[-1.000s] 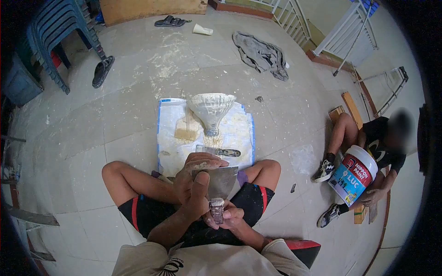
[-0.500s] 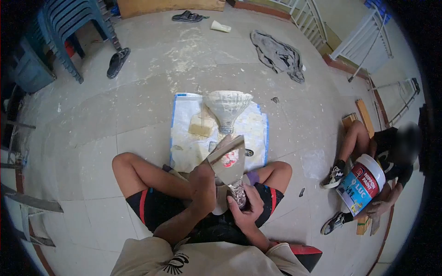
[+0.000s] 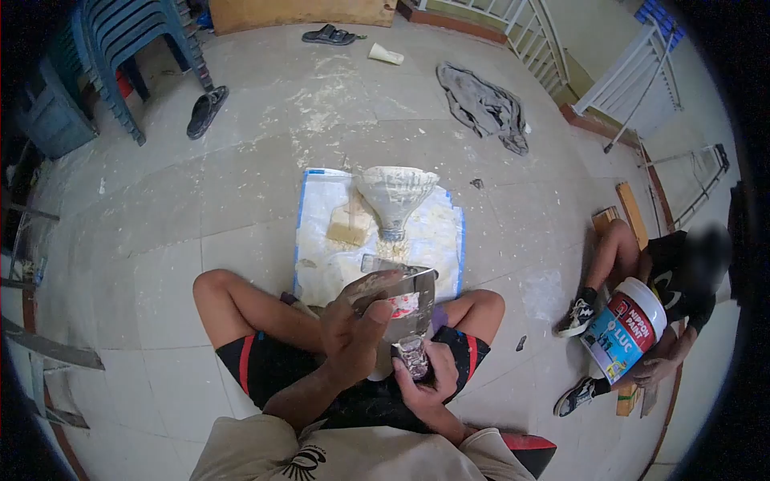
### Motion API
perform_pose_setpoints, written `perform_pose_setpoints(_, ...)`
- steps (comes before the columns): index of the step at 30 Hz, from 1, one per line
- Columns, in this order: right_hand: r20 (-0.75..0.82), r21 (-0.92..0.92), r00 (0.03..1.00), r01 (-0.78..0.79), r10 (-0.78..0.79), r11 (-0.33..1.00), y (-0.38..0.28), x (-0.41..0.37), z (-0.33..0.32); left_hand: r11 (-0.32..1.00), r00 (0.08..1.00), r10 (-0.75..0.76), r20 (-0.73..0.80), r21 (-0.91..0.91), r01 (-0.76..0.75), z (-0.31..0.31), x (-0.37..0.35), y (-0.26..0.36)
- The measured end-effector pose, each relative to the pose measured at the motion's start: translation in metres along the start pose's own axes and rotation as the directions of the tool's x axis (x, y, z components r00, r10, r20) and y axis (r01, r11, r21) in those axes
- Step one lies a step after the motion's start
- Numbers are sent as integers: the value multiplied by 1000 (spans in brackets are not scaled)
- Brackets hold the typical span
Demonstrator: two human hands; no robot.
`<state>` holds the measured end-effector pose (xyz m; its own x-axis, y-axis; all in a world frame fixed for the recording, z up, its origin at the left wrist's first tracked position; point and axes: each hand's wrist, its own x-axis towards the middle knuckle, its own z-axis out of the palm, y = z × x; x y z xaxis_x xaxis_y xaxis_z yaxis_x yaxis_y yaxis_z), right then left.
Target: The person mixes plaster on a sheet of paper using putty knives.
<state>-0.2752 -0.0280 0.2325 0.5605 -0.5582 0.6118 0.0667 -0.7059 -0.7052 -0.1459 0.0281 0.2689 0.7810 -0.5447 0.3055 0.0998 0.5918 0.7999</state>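
Note:
My right hand (image 3: 430, 375) is wrapped round the dark, speckled handle (image 3: 411, 356) of a wide metal scraper blade (image 3: 411, 309) with a red and white patch on it. My left hand (image 3: 354, 327) is raised at the blade's left side, fingers apart, thumb up; whether it touches the blade is unclear. In front of my legs lies a white sheet with blue edges (image 3: 321, 264). On it are a whitish, crusted funnel-shaped vessel (image 3: 396, 196), a beige block (image 3: 349, 223) and pale crumbs (image 3: 392, 249).
At the right a person (image 3: 682, 280) sits with a paint bucket (image 3: 624, 331). Stacked chairs (image 3: 132, 48) stand at the upper left. Sandals (image 3: 207, 111), a grey cloth (image 3: 484, 104) and a white cup (image 3: 386, 54) lie on the floor, near white railings (image 3: 537, 40).
The blade has tipped and come lower, nearer my body. My left hand has opened and turned beside it. My right hand still grips the handle.

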Motion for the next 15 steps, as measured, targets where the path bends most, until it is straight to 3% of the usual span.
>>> perform_pose_setpoints(5, 4, 53, 999, -38, 38, 998, 2, -1, 5, 987, 997, 74, -22, 146, -70, 4, -1, 9)
perform_pose_setpoints(12, -13, 59, 999, -36, 37, 998, 6, -1, 11, 997, 988, -68, -136, -53, 62, 2, -7, -6)
perform_pose_setpoints(14, 55, 25, 997, -58, 57, 998, 4, 1, 12, 987, 973, -144, -181, -98, 128, -4, -5, -21)
perform_pose_setpoints(15, 88, 6, 993, -74, 73, 997, 2, 2, 13, 959, 949, -266, -171, -144, 243, -9, -2, -19)
